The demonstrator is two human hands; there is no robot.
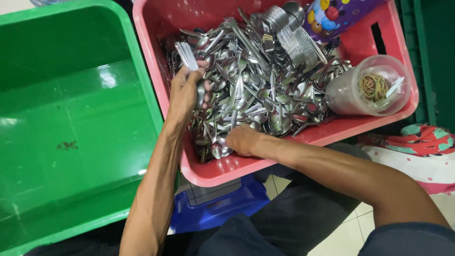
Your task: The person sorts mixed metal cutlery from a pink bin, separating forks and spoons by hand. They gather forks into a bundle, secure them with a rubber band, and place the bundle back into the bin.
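Spoon bundle [187, 56] clamped upright in left hand [182, 92]; right hand [241, 140] curled into loose spoons [256, 95], grip hidden. Steel judged stiff, slippery, heavy bunched; best gripped mid-handle.

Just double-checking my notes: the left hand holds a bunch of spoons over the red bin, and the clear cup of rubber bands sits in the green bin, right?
Not quite. The head view shows the clear cup of rubber bands in the red bin, at its corner, not the green bin. The left hand does hold a bunch of spoons there.
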